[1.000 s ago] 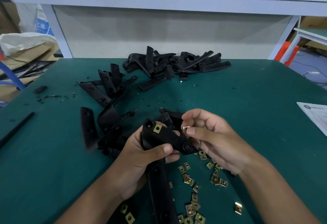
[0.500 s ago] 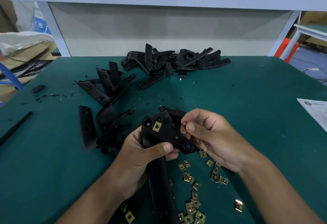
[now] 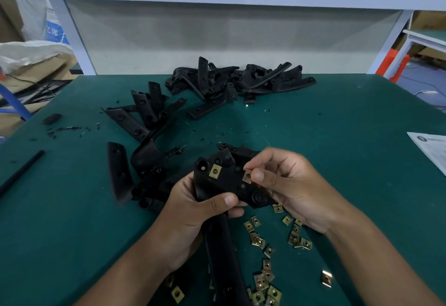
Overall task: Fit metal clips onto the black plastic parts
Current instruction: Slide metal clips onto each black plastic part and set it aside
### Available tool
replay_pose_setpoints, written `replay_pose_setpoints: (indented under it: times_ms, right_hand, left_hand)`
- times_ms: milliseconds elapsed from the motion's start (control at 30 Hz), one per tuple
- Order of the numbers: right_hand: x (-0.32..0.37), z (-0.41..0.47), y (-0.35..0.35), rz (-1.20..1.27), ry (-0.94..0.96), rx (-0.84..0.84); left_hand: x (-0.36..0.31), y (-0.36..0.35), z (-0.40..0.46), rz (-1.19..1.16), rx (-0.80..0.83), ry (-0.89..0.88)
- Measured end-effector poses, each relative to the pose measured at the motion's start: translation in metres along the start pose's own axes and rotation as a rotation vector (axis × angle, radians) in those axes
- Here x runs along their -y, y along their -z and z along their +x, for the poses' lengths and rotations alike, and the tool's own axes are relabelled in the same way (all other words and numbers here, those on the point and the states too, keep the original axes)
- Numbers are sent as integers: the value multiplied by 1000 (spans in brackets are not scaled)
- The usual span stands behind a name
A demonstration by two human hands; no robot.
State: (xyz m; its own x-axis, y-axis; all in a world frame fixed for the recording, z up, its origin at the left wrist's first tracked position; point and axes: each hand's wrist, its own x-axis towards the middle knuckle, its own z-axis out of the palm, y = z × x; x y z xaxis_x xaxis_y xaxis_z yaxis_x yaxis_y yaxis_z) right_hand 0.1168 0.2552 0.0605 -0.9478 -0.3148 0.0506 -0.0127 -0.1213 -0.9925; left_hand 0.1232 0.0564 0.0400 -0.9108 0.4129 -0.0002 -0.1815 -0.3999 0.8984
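While my left hand (image 3: 193,211) grips the black plastic bracket (image 3: 226,180), my right hand (image 3: 284,185) has brought its pinched brass-coloured square metal clip (image 3: 247,176) up against the bracket's edge, ready to seat.

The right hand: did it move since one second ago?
Yes. The right hand rose slightly against the loose clips and brought its pinched clip onto the black part.

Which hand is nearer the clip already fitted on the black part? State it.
Left. The left hand grips the black part just below the fitted clip; the right hand pinches a loose clip farther to its right.
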Motion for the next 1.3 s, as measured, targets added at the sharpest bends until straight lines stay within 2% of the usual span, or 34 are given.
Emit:
replay_pose_setpoints:
  times_ms: [167, 467, 667, 1100, 1300]
  right_hand:
    - [1, 0, 2, 14, -3, -5]
    - [0, 1, 0, -119, 48, -55]
    - [4, -4, 4, -233, 144, -49]
    - [15, -11, 11, -379, 131, 31]
    - [8, -7, 2, -379, 123, -81]
  left_hand:
    - [1, 0, 1, -9, -21, -21]
    - [3, 0, 1, 10, -13, -73]
    - [5, 2, 0, 37, -3, -93]
    - [5, 9, 2, 34, 90, -49]
    - [5, 8, 4, 3, 39, -57]
